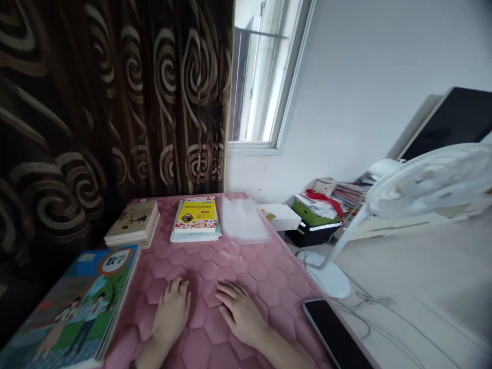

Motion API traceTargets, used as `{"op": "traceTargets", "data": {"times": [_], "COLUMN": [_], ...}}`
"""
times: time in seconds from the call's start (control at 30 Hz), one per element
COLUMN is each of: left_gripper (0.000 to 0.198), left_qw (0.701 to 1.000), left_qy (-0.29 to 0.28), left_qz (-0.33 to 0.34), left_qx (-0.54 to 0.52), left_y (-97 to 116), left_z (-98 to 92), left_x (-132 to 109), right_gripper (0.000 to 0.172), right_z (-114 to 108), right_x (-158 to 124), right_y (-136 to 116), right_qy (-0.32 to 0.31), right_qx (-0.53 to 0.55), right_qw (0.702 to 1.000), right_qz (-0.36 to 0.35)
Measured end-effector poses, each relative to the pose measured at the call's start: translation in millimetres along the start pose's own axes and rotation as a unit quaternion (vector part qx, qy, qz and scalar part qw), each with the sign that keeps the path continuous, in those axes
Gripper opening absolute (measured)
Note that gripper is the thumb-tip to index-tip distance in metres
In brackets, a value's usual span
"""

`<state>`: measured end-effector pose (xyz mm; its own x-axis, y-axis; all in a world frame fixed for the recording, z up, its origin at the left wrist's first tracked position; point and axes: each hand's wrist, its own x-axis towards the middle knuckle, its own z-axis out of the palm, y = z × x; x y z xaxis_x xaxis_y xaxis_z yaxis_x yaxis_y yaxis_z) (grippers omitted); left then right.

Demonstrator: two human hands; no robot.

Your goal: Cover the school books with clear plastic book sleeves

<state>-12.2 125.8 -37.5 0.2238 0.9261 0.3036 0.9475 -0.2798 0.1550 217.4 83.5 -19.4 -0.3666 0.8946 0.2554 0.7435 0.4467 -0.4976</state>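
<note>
My left hand (pixel 171 312) lies flat, palm down, on the pink quilted table cover (pixel 246 266), fingers stretched forward and holding nothing. Beside it my right hand (pixel 240 311) also rests flat with its fingers spread, holding nothing. A large colourful textbook (pixel 73 307) lies just left of my left hand. A black phone (pixel 335 333) lies face up to the right of my right hand, at the table's edge. Farther back are a stack of beige books (pixel 133 223), a stack topped by a yellow book (pixel 196 218) and clear plastic sleeves (pixel 244 219).
A dark patterned curtain (pixel 96 102) hangs behind the table, next to a window (pixel 265 77). On the floor to the right stand a white fan (pixel 423 189), a white box (pixel 280 216), and a green and black bin (pixel 313 225) with papers. Cables trail across the floor.
</note>
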Motion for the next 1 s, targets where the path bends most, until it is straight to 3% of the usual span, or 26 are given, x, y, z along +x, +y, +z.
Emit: {"op": "traceTargets", "data": {"times": [0.17, 0.3, 0.43, 0.6, 0.83, 1.0], "left_gripper": [0.033, 0.029, 0.027, 0.027, 0.027, 0.026], "left_qw": [0.994, 0.985, 0.977, 0.97, 0.968, 0.97], "left_qy": [0.053, 0.07, 0.083, 0.084, 0.075, 0.074], "left_qz": [0.008, 0.02, 0.014, 0.006, -0.009, -0.007], "left_qx": [-0.094, -0.157, -0.198, -0.227, -0.238, -0.231], "left_y": [-12, -20, -20, -19, -18, -17], "left_z": [2.2, 5.0, -0.9, -4.4, -5.6, -6.6], "left_x": [13, 12, 14, 13, 13, 13], "right_gripper": [0.029, 0.031, 0.036, 0.039, 0.037, 0.039], "right_z": [-29, -72, -97, -100, -95, -96], "right_x": [28, 72, 106, 118, 122, 121], "right_y": [19, 63, 113, 144, 148, 151], "right_qy": [-0.003, 0.039, 0.036, -0.036, -0.106, -0.123], "right_qx": [0.023, -0.183, -0.253, -0.32, -0.375, -0.384], "right_qw": [0.998, 0.97, 0.949, 0.933, 0.913, 0.91], "right_qz": [0.059, 0.153, 0.187, 0.163, 0.12, 0.098]}}
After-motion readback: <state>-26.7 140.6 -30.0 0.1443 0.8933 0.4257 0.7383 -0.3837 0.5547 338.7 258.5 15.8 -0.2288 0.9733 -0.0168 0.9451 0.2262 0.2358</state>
